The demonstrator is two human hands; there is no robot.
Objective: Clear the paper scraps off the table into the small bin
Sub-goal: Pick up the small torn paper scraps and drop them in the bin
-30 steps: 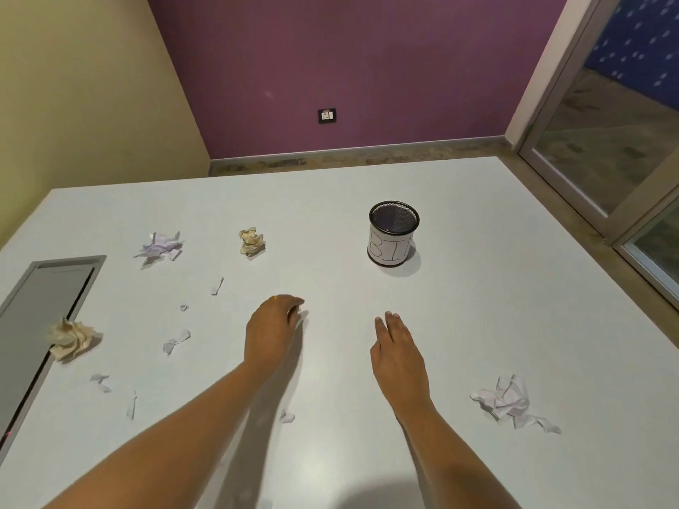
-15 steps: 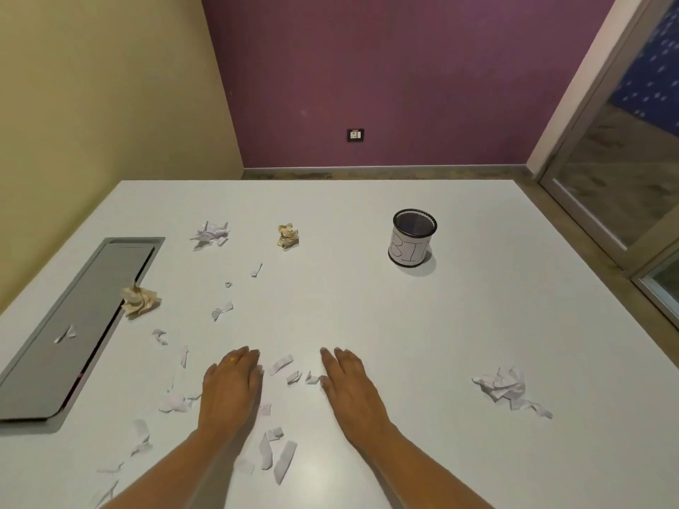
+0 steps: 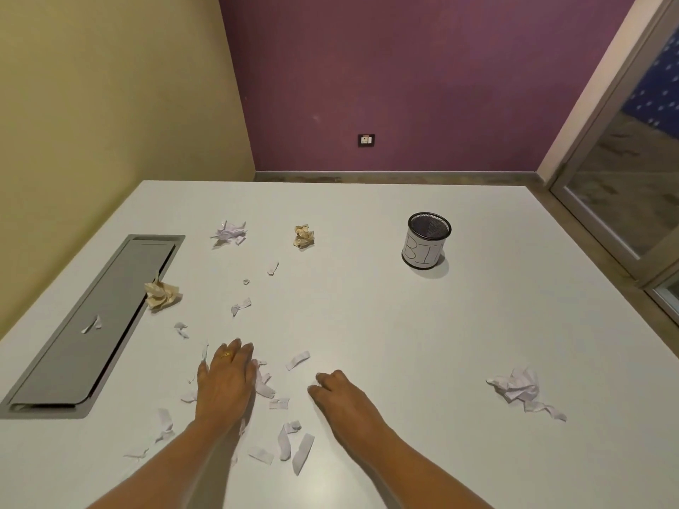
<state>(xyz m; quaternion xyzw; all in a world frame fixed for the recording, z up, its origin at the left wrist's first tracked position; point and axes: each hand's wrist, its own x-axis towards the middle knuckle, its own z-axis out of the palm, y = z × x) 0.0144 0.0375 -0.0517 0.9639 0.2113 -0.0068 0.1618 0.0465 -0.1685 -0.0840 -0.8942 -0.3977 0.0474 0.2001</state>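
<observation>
- At the far left, a grey rectangular metal hatch sat recessed in the white table, with one small white scrap lying on it and a crumpled tan paper ball at its right edge.
- The left hand lay flat, palm down and fingers spread, on the table; it pressed on a cluster of torn white paper strips and gripped nothing.
- More strips lay loose between the forearms, apparently the ones being gathered: the step in hand looked like raking scraps into a pile, none yet binned.
- The right hand rested on the table with fingers curled under, knuckles forward; I cannot tell whether it held a scrap.
- Next, the hands would likely need to sweep together, pinch up the pile and carry it to the bin.
- The small black mesh bin with a white paper label stood upright, well apart, further back and right.
- A crumpled white paper wad lay far right, untouched.
</observation>
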